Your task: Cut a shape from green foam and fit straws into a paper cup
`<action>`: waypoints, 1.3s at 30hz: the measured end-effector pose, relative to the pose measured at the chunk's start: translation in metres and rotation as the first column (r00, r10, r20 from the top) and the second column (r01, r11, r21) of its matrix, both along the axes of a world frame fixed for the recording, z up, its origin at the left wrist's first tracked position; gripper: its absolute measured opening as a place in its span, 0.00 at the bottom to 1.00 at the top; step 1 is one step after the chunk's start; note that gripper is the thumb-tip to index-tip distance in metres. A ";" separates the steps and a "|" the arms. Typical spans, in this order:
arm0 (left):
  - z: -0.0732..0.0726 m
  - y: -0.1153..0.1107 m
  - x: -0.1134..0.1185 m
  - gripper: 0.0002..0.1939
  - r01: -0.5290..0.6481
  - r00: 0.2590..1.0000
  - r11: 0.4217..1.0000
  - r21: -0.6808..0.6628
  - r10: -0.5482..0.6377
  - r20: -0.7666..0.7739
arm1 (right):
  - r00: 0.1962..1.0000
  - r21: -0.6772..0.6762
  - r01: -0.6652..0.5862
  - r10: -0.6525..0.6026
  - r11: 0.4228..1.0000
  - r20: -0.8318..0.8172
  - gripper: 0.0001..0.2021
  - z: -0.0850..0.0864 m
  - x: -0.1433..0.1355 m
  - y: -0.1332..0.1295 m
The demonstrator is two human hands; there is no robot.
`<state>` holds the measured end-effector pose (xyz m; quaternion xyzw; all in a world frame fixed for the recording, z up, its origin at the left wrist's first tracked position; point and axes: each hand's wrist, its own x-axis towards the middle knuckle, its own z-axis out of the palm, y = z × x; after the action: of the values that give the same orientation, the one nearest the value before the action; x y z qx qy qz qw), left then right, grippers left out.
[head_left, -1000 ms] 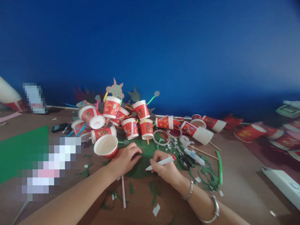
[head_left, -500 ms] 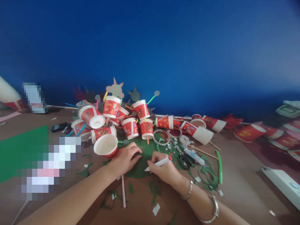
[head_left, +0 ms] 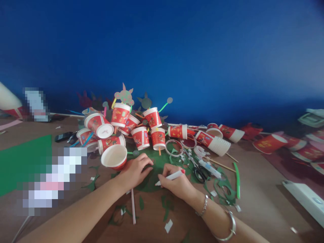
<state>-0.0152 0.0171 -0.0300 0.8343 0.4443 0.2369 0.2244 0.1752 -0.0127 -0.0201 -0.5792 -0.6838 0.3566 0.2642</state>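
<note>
Clamped in the right hand (head_left: 179,184), the marker (head_left: 174,175), likely light and stiff, suits a low-barrel grip over green paper (head_left: 159,164), probably flimsy; left hand (head_left: 134,171) rests thumb-apart; tip contact is unclear from here.

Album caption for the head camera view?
White marker in right hand, left hand on green paper, red cups behind.

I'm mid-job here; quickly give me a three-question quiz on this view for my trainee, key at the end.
1. What is the right hand holding?
2. True or false: in the picture, the scissors lie to the right of the right hand.
3. What lies under the left hand? (a) a roll of tape (b) green paper (c) a phone

Key: 1. A white marker with a red end. 2. True. 3. b
</note>
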 end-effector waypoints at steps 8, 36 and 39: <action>-0.001 0.000 0.000 0.05 -0.009 1.000 1.000 -0.003 0.009 -0.017 | 0.999 -0.009 -0.010 0.010 1.000 -0.042 0.11 0.000 -0.001 -0.001; 0.002 -0.001 0.001 0.05 -0.010 1.000 1.000 -0.016 0.010 0.001 | 0.997 -0.017 -0.016 0.015 1.000 -0.079 0.11 -0.001 -0.002 0.000; 0.002 -0.001 0.001 0.05 -0.007 1.000 1.000 -0.017 0.007 0.007 | 0.997 -0.014 -0.008 0.007 1.000 -0.074 0.11 0.000 -0.003 0.000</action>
<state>-0.0146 0.0166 -0.0279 0.8299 0.4484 0.2370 0.2322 0.1725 -0.0131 -0.0203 -0.5651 -0.6731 0.3836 0.2836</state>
